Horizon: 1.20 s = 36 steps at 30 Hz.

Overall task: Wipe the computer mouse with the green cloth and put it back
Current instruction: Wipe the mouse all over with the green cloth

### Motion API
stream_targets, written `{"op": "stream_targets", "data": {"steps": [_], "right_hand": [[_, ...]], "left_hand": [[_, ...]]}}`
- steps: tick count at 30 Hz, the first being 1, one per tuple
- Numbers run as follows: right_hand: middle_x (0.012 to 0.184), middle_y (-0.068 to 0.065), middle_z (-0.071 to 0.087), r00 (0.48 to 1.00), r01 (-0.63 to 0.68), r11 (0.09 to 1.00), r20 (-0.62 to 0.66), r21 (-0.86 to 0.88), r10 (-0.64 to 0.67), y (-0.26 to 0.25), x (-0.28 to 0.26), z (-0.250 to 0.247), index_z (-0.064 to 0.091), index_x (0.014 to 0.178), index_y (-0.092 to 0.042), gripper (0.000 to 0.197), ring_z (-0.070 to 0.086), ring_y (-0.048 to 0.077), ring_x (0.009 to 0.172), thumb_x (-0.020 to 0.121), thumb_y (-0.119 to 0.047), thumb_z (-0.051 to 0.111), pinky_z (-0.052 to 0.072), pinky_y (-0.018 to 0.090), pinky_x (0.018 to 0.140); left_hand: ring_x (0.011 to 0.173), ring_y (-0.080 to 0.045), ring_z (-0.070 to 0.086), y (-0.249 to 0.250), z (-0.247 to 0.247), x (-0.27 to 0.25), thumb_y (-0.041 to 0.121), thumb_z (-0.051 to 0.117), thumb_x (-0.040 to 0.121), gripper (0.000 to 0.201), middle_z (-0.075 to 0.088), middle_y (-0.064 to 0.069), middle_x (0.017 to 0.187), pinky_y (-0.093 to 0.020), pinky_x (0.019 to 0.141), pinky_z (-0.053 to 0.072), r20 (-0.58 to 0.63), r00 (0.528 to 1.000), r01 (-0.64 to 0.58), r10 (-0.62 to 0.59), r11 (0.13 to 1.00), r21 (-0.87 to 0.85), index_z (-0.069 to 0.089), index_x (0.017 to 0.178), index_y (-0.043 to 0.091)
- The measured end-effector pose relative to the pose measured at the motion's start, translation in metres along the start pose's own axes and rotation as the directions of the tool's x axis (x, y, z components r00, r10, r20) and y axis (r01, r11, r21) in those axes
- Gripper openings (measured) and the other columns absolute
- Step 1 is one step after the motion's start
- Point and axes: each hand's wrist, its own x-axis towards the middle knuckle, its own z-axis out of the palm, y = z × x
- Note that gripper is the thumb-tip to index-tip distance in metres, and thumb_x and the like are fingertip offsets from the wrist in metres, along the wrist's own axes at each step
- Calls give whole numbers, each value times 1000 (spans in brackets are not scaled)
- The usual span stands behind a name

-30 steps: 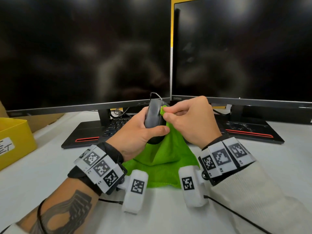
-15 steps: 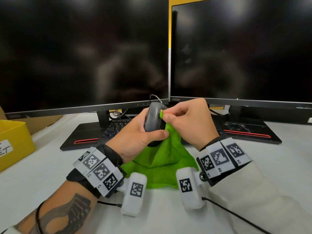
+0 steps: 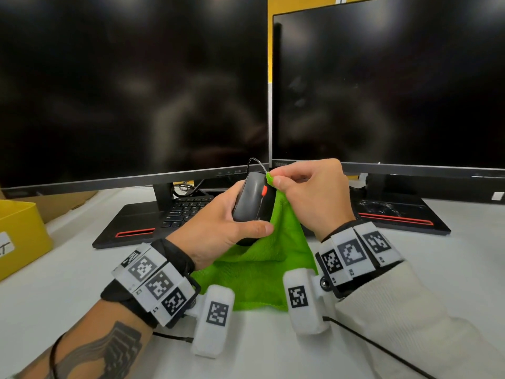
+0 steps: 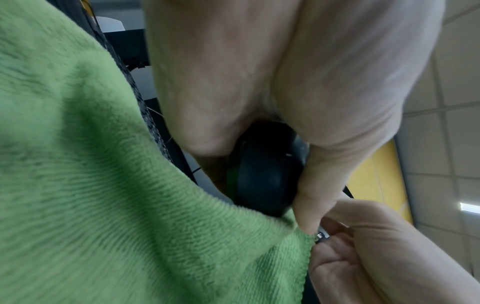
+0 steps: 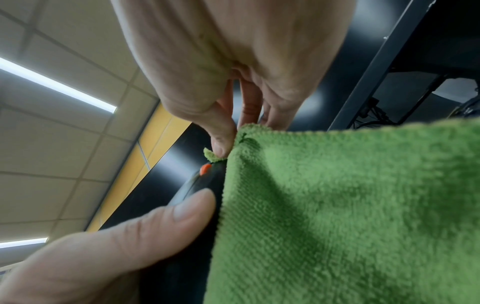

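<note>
My left hand [image 3: 229, 222] grips a black wired computer mouse [image 3: 250, 199] with a red scroll wheel, holding it upright above the desk, thumb across its lower side. My right hand [image 3: 308, 191] pinches a corner of the green cloth [image 3: 262, 266] against the mouse's right front edge, beside the wheel. The cloth drapes down from that pinch to the white desk [image 3: 68, 291]. In the left wrist view the mouse [image 4: 262, 174] shows dark between my fingers with the cloth [image 4: 116, 195] below. The right wrist view shows the cloth [image 5: 350, 205] and the mouse [image 5: 205, 181].
Two dark monitors [image 3: 131, 86] [image 3: 390, 83] stand close behind my hands on flat black bases. A black keyboard [image 3: 185, 210] lies under the left monitor. A yellow bin [image 3: 19, 233] sits at the desk's left edge. The mouse cable [image 3: 257, 162] loops up behind the mouse.
My left hand has turned the mouse so its top and red wheel face me. My right hand's pinch of cloth has slid up along its right edge.
</note>
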Motion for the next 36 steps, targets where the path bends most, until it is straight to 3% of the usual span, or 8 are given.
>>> {"op": "stream_targets", "data": {"steps": [6,10,13,18,21,25,32,36], "right_hand": [[75,-10,80,1000,-3,999,14,33,3,1,-1,2,86,80,-30,7,77,6,79,78,-23,87,63,40,87],[73,-5,81,995,-78,992,77,100,70,8,1,4,86,78,-30,21,80,16,78,59,-40,82,65,48,85],[73,-2,81,999,-49,987,29,154,45,8,4,2,85,76,-22,6,80,17,77,70,-24,87,66,48,83],[77,1,80,997,46,960,-70,278,-27,4,8,-5,81,79,-20,17,77,13,75,84,-3,84,64,33,76],[80,4,82,998,66,953,-18,296,-64,1,4,0,84,84,-16,14,79,17,79,83,-2,84,65,33,80],[84,-6,82,997,53,973,47,225,-65,8,1,12,84,75,-33,20,78,12,77,77,-14,88,65,42,83],[73,-4,81,970,79,990,220,116,-103,11,-2,13,83,71,-36,25,77,12,75,75,-12,91,63,38,79],[74,-1,81,952,39,994,298,106,-69,10,-5,11,83,68,-37,26,78,19,78,71,-13,92,65,48,85]], "left_hand": [[128,-37,65,-2,-3,0,4,82,79,71,68,-16,136,-55,110,51,-18,999,-32,31,998,-61,56,143,21],[105,-24,72,1,-4,2,-4,75,79,65,74,-12,116,-35,92,61,-74,996,-65,52,978,-198,55,140,6],[106,-24,71,5,-6,3,-4,75,78,67,73,-14,116,-36,95,60,-77,996,-71,55,972,-225,54,140,7],[122,-36,68,3,-8,3,-1,76,81,68,67,-26,136,-47,99,59,-61,998,-16,-1,960,-280,53,145,9],[118,-33,69,1,-7,3,1,75,83,67,66,-23,138,-48,94,61,-51,999,-7,-9,951,-308,53,145,12],[116,-27,68,-4,-6,4,1,73,84,64,68,-18,129,-40,98,59,-37,999,-21,10,949,-315,52,144,7],[106,-19,68,-4,-7,4,4,78,80,66,67,-13,118,-30,87,59,-117,993,-31,1,966,-258,51,141,4],[132,-31,61,3,-2,4,48,85,79,93,60,-21,143,-48,115,47,-85,994,32,-73,911,-411,45,149,2]]}}
